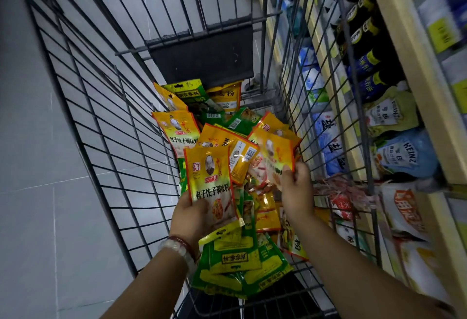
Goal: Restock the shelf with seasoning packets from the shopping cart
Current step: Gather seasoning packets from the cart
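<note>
**A:** Head view. Report hand status.

**B:** Left hand, at 7 o'clock of frame centre: fingers curled behind a yellow seasoning packet, thumb on its front lower edge. The packet stands upright above the pile, printed face toward the camera. Two bead bracelets sit on that wrist.

**A:** Right hand?

**B:** Right hand, at 4 o'clock of centre: fingertips pinch the bottom edge of a second yellow packet, which tilts toward 11 o'clock.

**A:** Location of remaining stock?

**B:** Loose yellow and green packets fill the floor of the wire shopping cart, from the 12 o'clock end, below a dark flap, to the 6 o'clock end beneath both forearms.

**A:** Shelf position?

**B:** The shelf runs along the cart's 3 o'clock side, just beyond the mesh. It carries dark bottles, white-and-blue bags and Heinz pouches.
</note>
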